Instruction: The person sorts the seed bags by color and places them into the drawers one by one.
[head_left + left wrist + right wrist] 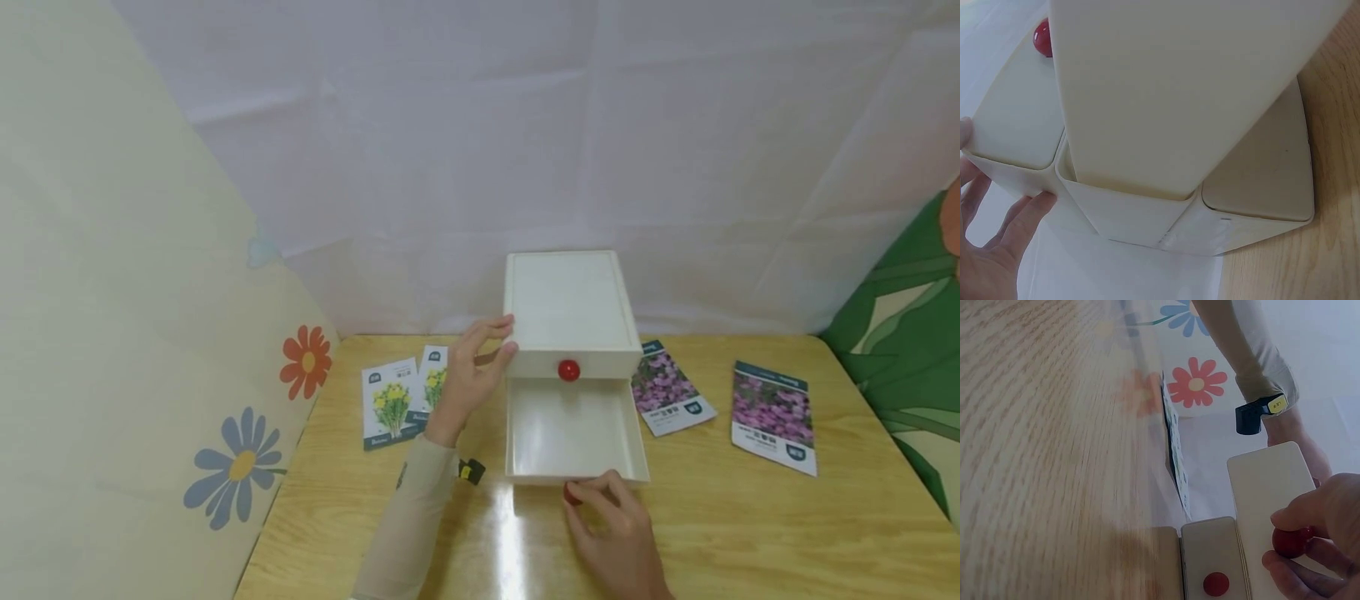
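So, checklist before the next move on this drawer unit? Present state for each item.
1. Right hand on the middle drawer's knob: ok, fingers and thumb pinch it.
2. Left hand bracing the cabinet: ok for contact, at its upper left side; cannot tell how firmly.
3. Middle drawer pulled out: ok, inside visible from above.
4. Top drawer and bottom drawer shut: ok, both fronts sit in.
5. Nearer purple-flower packet apart from the cabinet: cannot tell, the cabinet overlaps it in the head view.
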Tool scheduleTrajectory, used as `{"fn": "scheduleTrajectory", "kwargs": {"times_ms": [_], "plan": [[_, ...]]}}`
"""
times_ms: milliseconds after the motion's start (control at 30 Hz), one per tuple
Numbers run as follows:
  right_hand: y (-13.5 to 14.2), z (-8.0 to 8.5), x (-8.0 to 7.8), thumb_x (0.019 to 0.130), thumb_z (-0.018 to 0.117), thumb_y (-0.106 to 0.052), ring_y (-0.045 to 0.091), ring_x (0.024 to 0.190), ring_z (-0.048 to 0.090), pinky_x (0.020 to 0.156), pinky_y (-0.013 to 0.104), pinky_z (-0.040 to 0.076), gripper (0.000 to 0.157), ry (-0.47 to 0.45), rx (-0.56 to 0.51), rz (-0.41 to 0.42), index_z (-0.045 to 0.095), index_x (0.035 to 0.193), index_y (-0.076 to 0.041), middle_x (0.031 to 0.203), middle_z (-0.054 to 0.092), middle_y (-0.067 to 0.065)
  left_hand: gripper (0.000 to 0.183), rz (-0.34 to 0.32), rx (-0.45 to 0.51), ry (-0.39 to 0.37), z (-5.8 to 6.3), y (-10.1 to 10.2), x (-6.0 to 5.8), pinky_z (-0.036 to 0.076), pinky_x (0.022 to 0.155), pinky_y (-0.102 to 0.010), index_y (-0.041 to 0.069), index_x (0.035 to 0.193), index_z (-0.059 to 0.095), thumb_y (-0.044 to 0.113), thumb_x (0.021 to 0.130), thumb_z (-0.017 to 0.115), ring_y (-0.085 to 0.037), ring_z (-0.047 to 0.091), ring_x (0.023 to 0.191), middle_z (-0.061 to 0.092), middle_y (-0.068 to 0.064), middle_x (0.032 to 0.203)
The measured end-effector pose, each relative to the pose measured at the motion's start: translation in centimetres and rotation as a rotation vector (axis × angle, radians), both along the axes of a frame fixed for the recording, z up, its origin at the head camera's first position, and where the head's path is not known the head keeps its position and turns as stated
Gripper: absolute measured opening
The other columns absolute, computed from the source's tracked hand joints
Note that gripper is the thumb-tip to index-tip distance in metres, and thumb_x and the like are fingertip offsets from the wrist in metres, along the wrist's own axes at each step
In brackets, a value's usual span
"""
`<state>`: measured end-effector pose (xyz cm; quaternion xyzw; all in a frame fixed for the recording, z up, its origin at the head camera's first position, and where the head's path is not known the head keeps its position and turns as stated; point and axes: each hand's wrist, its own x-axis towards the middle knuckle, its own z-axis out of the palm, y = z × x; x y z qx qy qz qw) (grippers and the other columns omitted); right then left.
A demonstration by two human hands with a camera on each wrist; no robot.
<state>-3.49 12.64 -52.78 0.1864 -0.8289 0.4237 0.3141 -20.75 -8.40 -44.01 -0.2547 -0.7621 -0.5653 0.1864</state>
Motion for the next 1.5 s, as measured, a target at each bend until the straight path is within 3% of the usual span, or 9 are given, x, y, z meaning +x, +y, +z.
{"fn": "scheduleTrajectory", "kwargs": {"times_ms": [167,367,567,933,1067,1167,1233,1367,1500], "plan": [[0.0,-0.3,0.1,0.064,0.086,0.009,0.015,0.078,0.069,0.082,0.007,0.057,0.035,0.029,-0.004,0.016,0.080,0.096,-0.003,0.095,0.067,0.001,0.023,-0.002,0.009,0.013,-0.1,0.0,-0.1,0.066,0.089,-0.034,-0.008,0.120,0.068,-0.007,0.097,0.069,-0.044,0.066,0.128,0.066,-0.024,0.141],[-0.2,-0.7,0.3,0.064,0.084,0.006,0.015,0.076,0.071,0.083,0.008,0.059,0.032,0.089,-0.016,0.031,0.080,0.094,-0.004,0.094,0.068,0.002,0.024,-0.004,0.010,0.019,-1.6,-0.3,-1.1,0.067,0.087,-0.039,-0.005,0.121,0.069,-0.005,0.097,0.072,-0.041,0.066,0.129,0.067,-0.021,0.142],[-0.2,-1.1,0.4,0.084,0.076,-0.013,0.013,0.073,0.069,0.077,0.009,0.059,0.011,0.141,-0.006,0.007,0.081,0.091,-0.005,0.092,0.068,0.001,0.025,-0.036,0.018,0.039,-2.2,-0.6,-1.6,0.067,0.087,-0.041,0.001,0.123,0.071,0.001,0.099,0.073,-0.034,0.067,0.130,0.067,-0.014,0.144],[-0.2,-1.4,0.7,0.098,0.068,-0.027,0.010,0.072,0.067,0.072,0.009,0.057,0.026,0.163,0.017,-0.016,0.081,0.089,-0.006,0.091,0.068,-0.001,0.024,-0.046,0.003,0.063,-2.3,-0.7,-1.8,0.067,0.087,-0.041,0.001,0.125,0.070,0.006,0.101,0.071,-0.033,0.067,0.131,0.067,-0.013,0.146],[-0.1,-1.4,0.9,0.088,0.076,-0.018,0.012,0.074,0.068,0.074,0.009,0.058,0.013,0.134,0.021,-0.013,0.081,0.091,-0.006,0.092,0.068,0.000,0.024,-0.042,0.006,0.069,-2.3,-0.7,-1.8,0.067,0.087,-0.035,0.002,0.124,0.071,0.002,0.100,0.072,-0.034,0.067,0.130,0.067,-0.014,0.145],[0.0,-1.2,1.1,0.083,0.080,-0.015,0.013,0.075,0.069,0.075,0.010,0.059,0.014,0.110,0.043,-0.015,0.081,0.094,-0.006,0.094,0.068,0.000,0.025,-0.033,0.005,0.062,-2.2,-0.7,-1.7,0.067,0.087,-0.034,0.001,0.124,0.070,0.000,0.099,0.072,-0.035,0.067,0.130,0.067,-0.015,0.144],[0.1,-1.1,1.2,0.090,0.078,-0.020,0.013,0.074,0.069,0.073,0.011,0.059,0.016,0.107,0.058,-0.019,0.081,0.095,-0.006,0.094,0.069,0.000,0.026,-0.026,-0.002,0.049,-2.2,-0.7,-1.7,0.066,0.088,-0.035,0.000,0.125,0.070,-0.001,0.098,0.072,-0.036,0.067,0.131,0.066,-0.016,0.145],[-0.1,-0.7,1.3,0.106,0.065,-0.037,0.011,0.071,0.067,0.068,0.011,0.058,0.037,0.138,0.067,-0.037,0.081,0.094,-0.006,0.092,0.069,0.000,0.031,-0.021,-0.019,0.017,-2.2,-0.6,-1.4,0.066,0.091,-0.042,-0.005,0.129,0.067,-0.004,0.099,0.070,-0.041,0.063,0.135,0.062,-0.021,0.149],[-0.7,-0.1,1.1,0.108,0.063,-0.035,0.009,0.069,0.063,0.063,0.010,0.055,0.040,0.204,0.007,0.022,0.079,0.090,-0.003,0.089,0.068,0.003,0.037,-0.043,-0.038,0.004,-1.9,-0.8,-1.0,0.064,0.096,-0.045,-0.008,0.135,0.063,-0.007,0.099,0.068,-0.045,0.058,0.140,0.057,-0.024,0.154]]}}
